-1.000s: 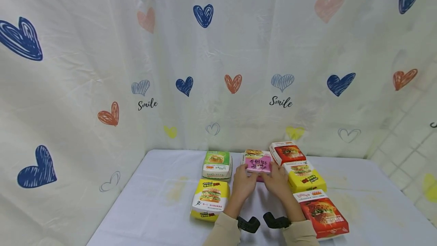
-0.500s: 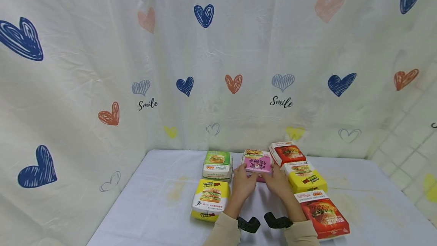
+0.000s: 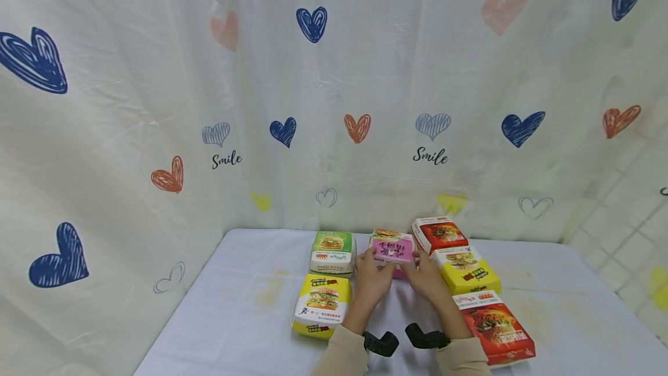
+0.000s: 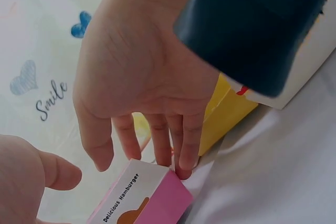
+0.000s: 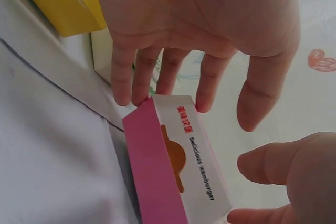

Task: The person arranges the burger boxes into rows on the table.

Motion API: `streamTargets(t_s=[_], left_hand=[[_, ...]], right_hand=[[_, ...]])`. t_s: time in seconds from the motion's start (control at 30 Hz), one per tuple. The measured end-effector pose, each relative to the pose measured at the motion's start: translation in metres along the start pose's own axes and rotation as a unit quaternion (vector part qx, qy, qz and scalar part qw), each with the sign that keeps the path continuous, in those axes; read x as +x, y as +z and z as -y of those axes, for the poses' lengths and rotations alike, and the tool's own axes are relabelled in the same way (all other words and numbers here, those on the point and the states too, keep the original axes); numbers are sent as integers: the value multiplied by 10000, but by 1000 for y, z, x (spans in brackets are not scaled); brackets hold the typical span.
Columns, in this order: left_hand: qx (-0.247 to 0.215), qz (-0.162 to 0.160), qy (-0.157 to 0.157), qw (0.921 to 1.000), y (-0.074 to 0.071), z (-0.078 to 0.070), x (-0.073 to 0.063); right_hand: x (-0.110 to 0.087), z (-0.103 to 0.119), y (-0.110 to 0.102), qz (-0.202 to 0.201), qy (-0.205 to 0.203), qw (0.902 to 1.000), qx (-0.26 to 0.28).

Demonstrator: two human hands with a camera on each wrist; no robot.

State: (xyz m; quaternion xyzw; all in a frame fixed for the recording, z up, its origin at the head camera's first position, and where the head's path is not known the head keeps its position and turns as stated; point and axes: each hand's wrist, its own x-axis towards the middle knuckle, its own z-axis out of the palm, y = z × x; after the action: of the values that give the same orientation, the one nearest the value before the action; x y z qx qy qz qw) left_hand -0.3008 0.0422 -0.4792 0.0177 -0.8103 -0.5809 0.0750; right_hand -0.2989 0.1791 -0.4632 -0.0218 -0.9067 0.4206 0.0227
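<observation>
A pink and white hamburger box (image 3: 392, 248) lies near the table's back edge, between both hands. My left hand (image 3: 373, 283) has its fingers at the box's left end. At the right end is my right hand (image 3: 427, 283). In the left wrist view, the right hand's nearly straight fingertips (image 4: 163, 150) touch the end of the box; its thumb stands clear. The right wrist view shows the left hand's fingertips (image 5: 140, 95) against the other end, thumb likewise apart. The box's white front reads "Delicious Hamburger". Its underside is hidden.
To the left lie a green burger box (image 3: 332, 254) and a yellow one (image 3: 320, 306). A red box (image 3: 443, 234), a yellow box (image 3: 465, 270) and a larger red box (image 3: 496, 328) line the right. A heart-printed curtain (image 3: 386, 74) hangs behind the white-covered table (image 3: 229, 295).
The pink box has turned very slightly between the hands. My right hand has shifted a little to the right; the left stays nearly still.
</observation>
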Motion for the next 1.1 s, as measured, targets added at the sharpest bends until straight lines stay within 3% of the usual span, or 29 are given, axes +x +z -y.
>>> streamTargets(t_s=[0.23, 0.67, 1.1], left_hand=[[-20, -72, -89, 9999, 2, 3, 0], [207, -24, 42, 9998, 2, 8, 0], [1079, 62, 342, 9936, 0, 1, -5]], right_hand=[[-3, 5, -5, 160, 125, 9998, -15], [3, -8, 1, -66, -292, 9985, -468], [4, -7, 3, 128, -605, 9966, -553]])
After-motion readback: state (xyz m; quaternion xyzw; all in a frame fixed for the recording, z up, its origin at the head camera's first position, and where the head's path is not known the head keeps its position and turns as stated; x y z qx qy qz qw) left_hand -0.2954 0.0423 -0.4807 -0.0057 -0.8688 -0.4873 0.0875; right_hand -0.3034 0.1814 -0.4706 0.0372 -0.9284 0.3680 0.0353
